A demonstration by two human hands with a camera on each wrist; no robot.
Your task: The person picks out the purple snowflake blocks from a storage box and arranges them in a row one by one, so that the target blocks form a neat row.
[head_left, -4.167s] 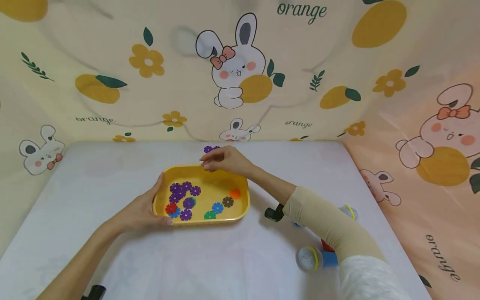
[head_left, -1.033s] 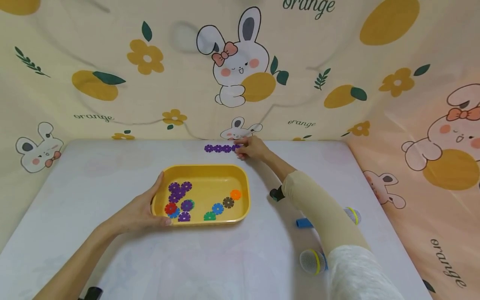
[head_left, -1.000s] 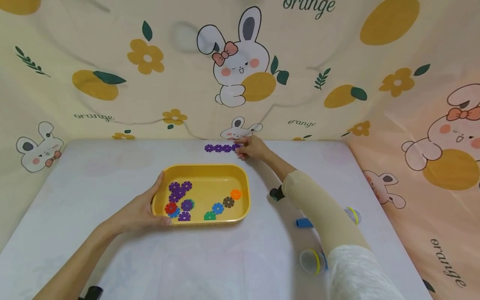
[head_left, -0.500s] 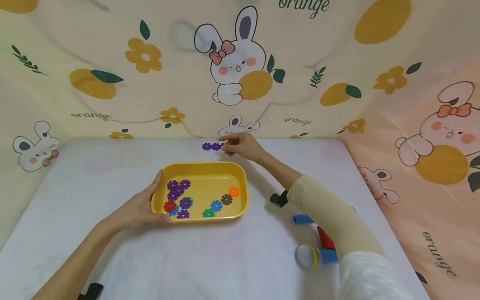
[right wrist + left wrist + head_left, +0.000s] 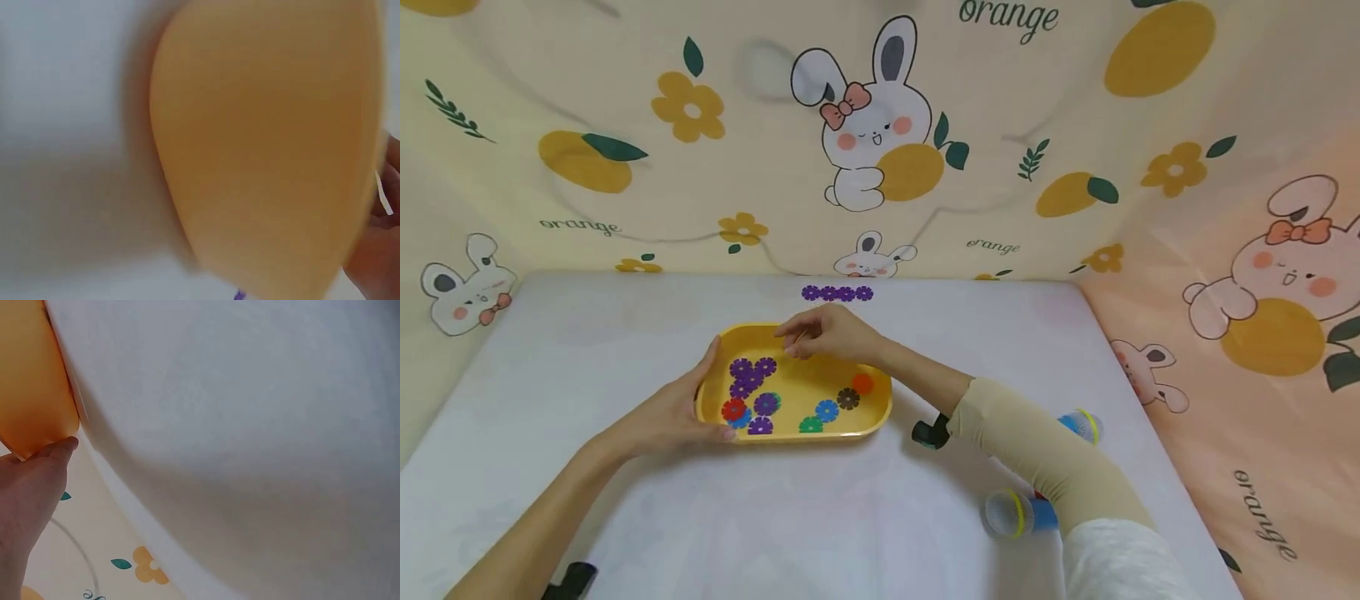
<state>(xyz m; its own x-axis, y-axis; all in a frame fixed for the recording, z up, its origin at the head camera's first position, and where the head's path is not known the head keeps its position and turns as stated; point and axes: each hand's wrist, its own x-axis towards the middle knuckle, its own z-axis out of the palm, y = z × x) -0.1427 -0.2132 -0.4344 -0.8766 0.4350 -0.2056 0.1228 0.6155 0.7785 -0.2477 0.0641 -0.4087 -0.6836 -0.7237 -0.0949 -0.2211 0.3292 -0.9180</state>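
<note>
My left hand (image 5: pixel 673 417) grips the left end of a yellow tray (image 5: pixel 801 392), its thumb along the front rim; the left wrist view shows the fingers on the tray's wall (image 5: pixel 37 381). Inside the tray lie purple notched plastic discs (image 5: pixel 747 379) at the left, with a red disc (image 5: pixel 733 409) at the front left. Blue (image 5: pixel 827 410), green (image 5: pixel 811 424), brown (image 5: pixel 848 398) and orange (image 5: pixel 862 383) discs lie toward the right. My right hand (image 5: pixel 838 335) hovers over the tray's back part, fingers loosely bent, nothing seen in them. Behind the tray, several purple discs (image 5: pixel 837 293) form a row.
Two toy microphones, a nearer one (image 5: pixel 1009 513) and a farther one (image 5: pixel 1081 427), lie at the right, partly hidden by my right sleeve (image 5: pixel 1045 450). A printed bunny cloth (image 5: pixel 737 183) stands behind the white table (image 5: pixel 625 350).
From the row's right end, my right hand has come back over the tray, uncovering the whole row. Compared with the earliest frame, one purple disc has left the tray. My left hand keeps its grip.
</note>
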